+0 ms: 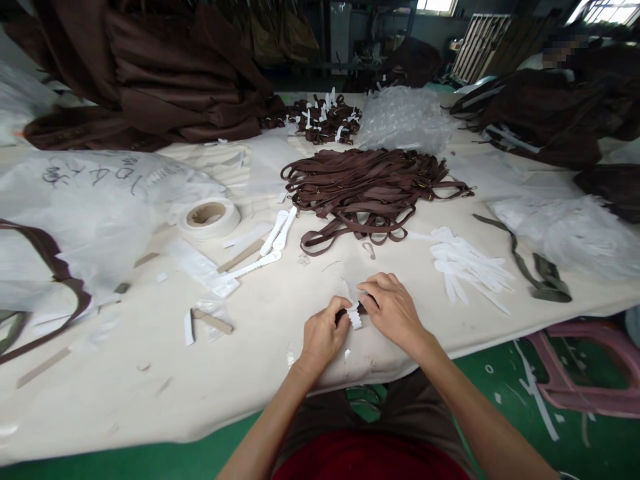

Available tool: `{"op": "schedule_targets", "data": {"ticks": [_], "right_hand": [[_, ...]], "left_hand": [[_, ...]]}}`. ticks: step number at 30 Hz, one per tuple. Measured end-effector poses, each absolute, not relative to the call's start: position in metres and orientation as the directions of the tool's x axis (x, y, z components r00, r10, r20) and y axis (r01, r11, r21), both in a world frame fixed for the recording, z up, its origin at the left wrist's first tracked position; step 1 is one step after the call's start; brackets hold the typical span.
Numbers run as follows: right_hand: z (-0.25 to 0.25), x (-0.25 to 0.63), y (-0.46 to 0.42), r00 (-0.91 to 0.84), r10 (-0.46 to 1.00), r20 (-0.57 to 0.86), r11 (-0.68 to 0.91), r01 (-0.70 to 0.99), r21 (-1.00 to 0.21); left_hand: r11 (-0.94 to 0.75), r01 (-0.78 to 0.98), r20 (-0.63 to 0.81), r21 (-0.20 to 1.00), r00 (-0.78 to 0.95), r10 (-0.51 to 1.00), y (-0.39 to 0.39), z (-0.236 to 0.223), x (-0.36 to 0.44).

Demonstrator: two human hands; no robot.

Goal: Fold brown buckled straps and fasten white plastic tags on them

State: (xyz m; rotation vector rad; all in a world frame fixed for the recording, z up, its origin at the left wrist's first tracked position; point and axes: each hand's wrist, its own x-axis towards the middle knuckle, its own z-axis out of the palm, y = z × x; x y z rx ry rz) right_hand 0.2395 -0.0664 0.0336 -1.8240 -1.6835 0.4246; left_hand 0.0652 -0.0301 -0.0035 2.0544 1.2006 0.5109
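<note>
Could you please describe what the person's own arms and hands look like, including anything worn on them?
The left hand and right hand are ungloved. Both forearms are bare, with no sleeves, watch or bracelet visible; rings cannot be made out.

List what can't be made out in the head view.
Head view:
- Brown piece: mostly hidden by the left hand and right hand.
- Left strap: cut off by the left edge.
- Pink stool: cut off by the right edge.
- Writing on the bag: too blurred to read.
</note>
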Motion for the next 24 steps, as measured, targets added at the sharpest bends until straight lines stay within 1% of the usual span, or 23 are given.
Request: {"op": "schedule_targets", "data": {"ticks": [1, 2, 4, 5, 6, 9, 10, 12, 16, 19, 22, 24], "right_hand": [[0.036, 0.243, -0.060, 0.036, 0.992, 0.120, 0.044, 0.798, -0.601], [0.038, 0.246, -0.054, -0.055, 0.997, 0.057, 0.078, 0.791, -0.607], [0.037, 0.248, -0.044, -0.189, 0.981, -0.035, 0.115, 0.726, -0.678], [0.035, 0.248, -0.040, -0.213, 0.976, -0.045, 0.116, 0.682, -0.722], [0.033, 0.248, -0.038, -0.190, 0.981, -0.029, 0.099, 0.631, -0.769], [0.024, 0.241, -0.035, 0.029, 0.999, 0.046, 0.027, 0.467, -0.884], [0.021, 0.238, -0.034, 0.094, 0.994, 0.057, 0.012, 0.424, -0.906], [0.016, 0.232, -0.032, 0.158, 0.985, 0.065, 0.001, 0.377, -0.926], [0.012, 0.225, -0.025, 0.181, 0.979, 0.090, 0.023, 0.342, -0.939], [0.010, 0.223, -0.017, 0.126, 0.984, 0.125, 0.075, 0.347, -0.935], [0.002, 0.223, -0.009, 0.055, 0.995, 0.089, 0.068, 0.303, -0.950], [-0.007, 0.222, -0.006, 0.066, 0.997, 0.038, 0.020, 0.254, -0.967]], "left_hand": [[-0.334, 0.589, -0.007, 0.736, 0.500, 0.866, -0.030, -0.003, 0.065], [-0.335, 0.584, -0.008, 0.739, 0.504, 0.863, -0.030, -0.003, 0.065], [-0.332, 0.574, -0.010, 0.748, 0.510, 0.860, -0.030, -0.002, 0.064], [-0.330, 0.563, -0.010, 0.757, 0.516, 0.857, -0.029, -0.002, 0.064], [-0.329, 0.548, -0.008, 0.769, 0.523, 0.852, -0.029, -0.001, 0.064], [-0.326, 0.510, -0.022, 0.796, 0.563, 0.826, -0.030, -0.001, 0.062], [-0.323, 0.503, -0.033, 0.802, 0.577, 0.816, -0.030, -0.002, 0.062], [-0.317, 0.486, -0.048, 0.814, 0.602, 0.797, -0.030, -0.001, 0.060], [-0.328, 0.447, -0.033, 0.832, 0.631, 0.775, -0.029, 0.002, 0.057], [-0.319, 0.429, -0.023, 0.845, 0.626, 0.779, -0.029, 0.002, 0.056], [-0.282, 0.437, -0.029, 0.854, 0.581, 0.813, -0.030, -0.007, 0.058], [-0.284, 0.444, -0.034, 0.850, 0.583, 0.812, -0.029, -0.020, 0.058]]}}
